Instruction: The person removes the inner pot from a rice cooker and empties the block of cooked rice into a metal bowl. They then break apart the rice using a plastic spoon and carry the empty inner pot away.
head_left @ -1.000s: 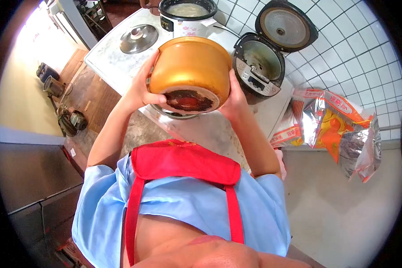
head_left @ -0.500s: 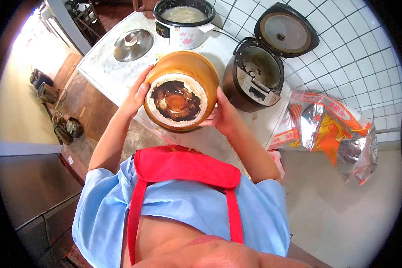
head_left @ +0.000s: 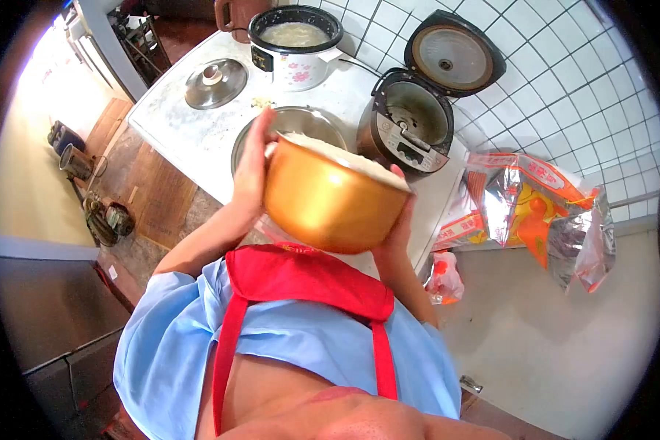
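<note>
A golden pot (head_left: 330, 198) with pale contents near its rim is held between my two hands in front of the red apron. My left hand (head_left: 253, 169) is pressed on its left side, and my right hand (head_left: 397, 227) holds its right side, partly hidden behind it. The pot leans slightly, its opening facing away from me. Behind it on the white table lies a round metal basin (head_left: 293, 117), partly covered by the pot. To the right, a dark rice cooker (head_left: 389, 139) stands with its lid (head_left: 455, 59) raised and its inside uncovered.
At the back of the table (head_left: 169, 117) stands a white floral cooker (head_left: 301, 72) holding whitish liquid. A metal lid (head_left: 215, 82) lies left of it. Shiny food bags (head_left: 535, 213) are at the right, by the tiled wall, with a small plastic bag (head_left: 444, 279) below.
The pot has turned from showing its scorched underside to nearly upright and moved toward me. Pale contents now show at its rim, and the metal basin behind it has come into view.
</note>
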Demonstrator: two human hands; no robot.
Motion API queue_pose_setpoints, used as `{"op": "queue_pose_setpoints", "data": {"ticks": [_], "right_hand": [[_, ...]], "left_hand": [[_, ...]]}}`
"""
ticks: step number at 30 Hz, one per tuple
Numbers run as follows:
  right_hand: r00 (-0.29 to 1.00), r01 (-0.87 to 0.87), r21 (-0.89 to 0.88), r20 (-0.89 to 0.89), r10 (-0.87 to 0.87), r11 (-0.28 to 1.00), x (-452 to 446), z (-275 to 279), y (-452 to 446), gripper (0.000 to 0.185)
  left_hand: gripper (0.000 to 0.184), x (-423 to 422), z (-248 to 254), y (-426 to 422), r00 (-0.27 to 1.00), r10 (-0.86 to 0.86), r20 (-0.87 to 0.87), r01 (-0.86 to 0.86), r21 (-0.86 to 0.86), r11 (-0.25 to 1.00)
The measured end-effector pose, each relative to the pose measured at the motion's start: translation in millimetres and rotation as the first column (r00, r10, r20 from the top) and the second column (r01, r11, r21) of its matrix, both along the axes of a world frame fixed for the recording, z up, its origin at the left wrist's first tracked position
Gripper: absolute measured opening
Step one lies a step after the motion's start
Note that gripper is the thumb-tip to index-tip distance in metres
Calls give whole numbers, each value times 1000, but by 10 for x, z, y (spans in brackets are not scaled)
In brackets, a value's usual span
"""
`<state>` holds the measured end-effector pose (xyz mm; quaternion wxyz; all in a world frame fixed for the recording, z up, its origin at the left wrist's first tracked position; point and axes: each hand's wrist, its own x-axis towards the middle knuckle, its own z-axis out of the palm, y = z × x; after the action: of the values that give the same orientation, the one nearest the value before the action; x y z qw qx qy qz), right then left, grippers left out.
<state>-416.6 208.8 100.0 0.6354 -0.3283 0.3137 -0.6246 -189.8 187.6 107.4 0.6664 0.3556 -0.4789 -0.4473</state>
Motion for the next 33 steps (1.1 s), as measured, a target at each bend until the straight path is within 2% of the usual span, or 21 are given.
{"op": "queue_pose_setpoints", "data": {"ticks": [1, 3, 4, 5, 7, 9, 11, 13, 14, 15, 16, 17, 19, 20, 24, 28, 29, 31, 33], "right_hand": [[1000, 23, -76, 11, -22, 997, -106, -24, 65, 66], [994, 40, -115, 109, -27, 993, -375, -112, 165, 70], [994, 65, -122, 96, -53, 990, -500, -119, 229, 72], [992, 94, -126, 90, -83, 988, -592, -154, 313, 73], [989, 149, -99, 31, -147, 984, -791, -302, 466, 76], [977, 209, -67, -27, -211, 976, -958, -436, 610, 78], [958, 275, -35, -77, -277, 961, -1111, -572, 726, 80], [957, 287, -12, -48, -287, 958, -1258, -802, 821, 77], [963, 270, 1, -5, -270, 963, -1307, -882, 864, 76], [967, 253, 15, 39, -253, 967, -1355, -994, 901, 76], [966, 217, 51, 133, -222, 975, -1420, -1102, 903, 75], [960, 228, 78, 150, -237, 971, -1478, -1213, 932, 74], [948, 244, 130, 176, -265, 961, -1439, -1228, 962, 74], [954, 246, 153, 137, -267, 957, -1456, -1248, 946, 71], [982, 187, 13, 20, -187, 982, -1418, -1256, 844, 67], [991, 60, -34, -118, -63, 998, -1574, -1410, 587, 61], [945, 78, -49, -314, -89, 996, -1721, -1432, 519, 59], [737, 95, -87, -664, -128, 992, -1870, -1322, 344, 54], [512, 155, -196, -822, -249, 968, -1764, -1009, 137, 44]], "left_hand": [[53, -89, -69, 19, 999, -26, 41, 24, 39, 999], [58, -289, -232, 67, 984, -175, 23, 168, 190, 967], [61, -445, -82, 174, 968, -247, -35, 246, 284, 927], [61, -449, -57, 211, 905, -425, 18, 366, 477, 799], [59, -706, -37, 294, 868, -490, -75, 477, 400, 783], [56, -871, -71, 351, 860, -451, 239, 359, 343, 868], [54, -1018, -291, 303, 799, -601, -8, 555, 392, 733], [53, -1200, -509, 298, 799, -577, -172, 595, 370, 714], [54, -1290, -772, 256, 718, -556, -418, 695, 453, 558], [56, -1317, -658, 310, 723, -538, -434, 687, 537, 489], [55, -1379, -841, 295, 726, -502, -469, 686, 544, 484], [54, -1442, -1022, 277, 728, -464, -505, 686, 549, 479], [54, -1447, -1035, 323, 685, -517, -512, 728, 486, 484], [54, -1439, -1046, 348, 664, -542, -515, 748, 453, 485], [50, -1386, -1169, 351, 669, -548, -502, 740, 388, 549], [46, -1293, -1383, 312, 716, -611, -338, 698, 314, 644], [46, -1275, -1411, 330, 738, -614, -281, 675, 313, 668], [47, -1251, -1358, 361, 773, -611, -171, 631, 307, 713], [47, -1264, -1386, 360, 776, -603, -185, 629, 303, 716]]}}
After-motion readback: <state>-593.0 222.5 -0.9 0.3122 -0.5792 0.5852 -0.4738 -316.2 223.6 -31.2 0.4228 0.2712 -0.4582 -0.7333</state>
